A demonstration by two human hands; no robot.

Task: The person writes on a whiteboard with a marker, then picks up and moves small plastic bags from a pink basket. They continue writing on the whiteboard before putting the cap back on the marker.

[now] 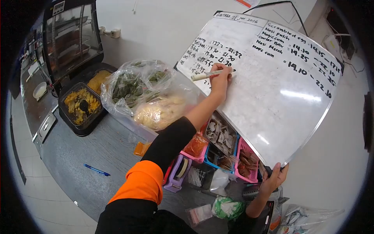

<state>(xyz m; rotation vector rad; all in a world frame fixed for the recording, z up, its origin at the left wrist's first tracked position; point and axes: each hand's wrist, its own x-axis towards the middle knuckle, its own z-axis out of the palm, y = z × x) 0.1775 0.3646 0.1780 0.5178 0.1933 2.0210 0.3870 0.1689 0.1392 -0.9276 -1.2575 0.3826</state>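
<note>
In my left hand (221,83) is a whiteboard marker (205,75), gripped between closed fingers, its dark tip pointing right against the whiteboard (269,113). The hand covers part of the handwritten list of names and times on the board's left side. My left sleeve is black with an orange band. At the board's lower corner, my right hand (274,180) has its fingers closed around the edge by the black corner piece (268,171). The board leans tilted against the wall, behind pink and blue baskets.
Plastic bags of green leaves (136,84) and of pale yellow food (160,113) sit left of the board. Beyond are a black tray of yellow food (81,104) and a glass display case (74,43). A blue pen (96,170) and purple tape dispenser (178,173) lie on the table.
</note>
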